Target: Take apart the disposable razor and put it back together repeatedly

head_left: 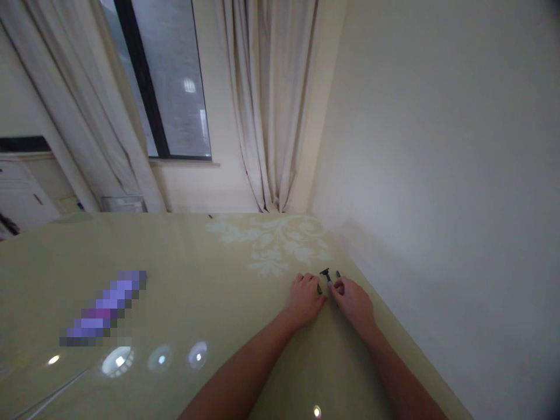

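Both my hands rest close together on a glossy pale green table point(184, 262) near its far right corner. My left hand point(305, 297) lies knuckles up with fingers curled, a small dark piece at its fingertips. My right hand point(353, 300) pinches a small black T-shaped part point(325, 273) that sticks up between the two hands. Another tiny dark piece point(338, 273) lies just beyond my right fingers. The parts are too small to name.
A white floral pattern point(273, 242) marks the tabletop beyond my hands. A blurred purple object point(105, 306) lies at the left. A plain wall runs along the table's right edge; curtains and a dark window stand behind it.
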A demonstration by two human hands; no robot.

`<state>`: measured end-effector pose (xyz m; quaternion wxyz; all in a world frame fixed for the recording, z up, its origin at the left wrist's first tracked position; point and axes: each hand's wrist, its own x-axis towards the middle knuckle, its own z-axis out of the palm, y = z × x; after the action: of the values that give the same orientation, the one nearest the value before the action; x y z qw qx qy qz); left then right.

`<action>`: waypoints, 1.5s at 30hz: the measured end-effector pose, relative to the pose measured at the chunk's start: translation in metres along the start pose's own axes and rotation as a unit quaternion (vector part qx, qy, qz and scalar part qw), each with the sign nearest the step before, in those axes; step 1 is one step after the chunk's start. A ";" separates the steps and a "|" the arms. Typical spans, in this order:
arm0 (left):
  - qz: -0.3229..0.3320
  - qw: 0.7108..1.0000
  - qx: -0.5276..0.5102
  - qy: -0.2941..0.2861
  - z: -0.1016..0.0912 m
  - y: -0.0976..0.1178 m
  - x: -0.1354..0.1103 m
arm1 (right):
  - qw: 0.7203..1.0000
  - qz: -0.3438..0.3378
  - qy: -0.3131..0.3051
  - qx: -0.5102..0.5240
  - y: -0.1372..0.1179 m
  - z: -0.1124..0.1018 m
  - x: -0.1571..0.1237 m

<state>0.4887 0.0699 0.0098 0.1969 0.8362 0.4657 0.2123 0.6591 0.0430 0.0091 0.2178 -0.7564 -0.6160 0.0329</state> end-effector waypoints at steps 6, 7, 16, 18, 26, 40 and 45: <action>0.007 1.000 -0.013 0.004 0.004 0.000 0.005 | 1.000 0.018 -0.020 -0.011 -0.005 -0.004 -0.001; 0.007 1.000 -0.016 0.006 0.005 0.000 0.005 | 1.000 0.021 -0.020 -0.012 -0.006 -0.005 -0.002; -0.014 0.998 -0.063 0.010 0.002 -0.010 0.007 | 0.999 0.034 -0.028 -0.019 -0.007 -0.006 -0.003; -0.026 0.997 -0.076 0.013 -0.001 -0.015 0.007 | 0.999 0.026 -0.019 -0.025 -0.008 -0.006 -0.003; -0.053 0.993 -0.102 0.013 -0.008 -0.019 0.010 | 1.000 0.026 -0.004 -0.014 -0.010 -0.004 -0.005; -0.044 0.994 -0.096 0.020 -0.006 -0.013 0.012 | 0.999 0.030 -0.004 -0.015 -0.013 -0.008 -0.006; -0.045 0.994 -0.095 0.023 -0.006 -0.012 0.012 | 0.997 0.059 0.056 0.012 0.000 -0.012 0.001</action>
<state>0.4830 0.0873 0.0102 0.2743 0.7867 0.4850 0.2657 0.6628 0.0401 0.0200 0.2587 -0.7891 -0.5570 0.0106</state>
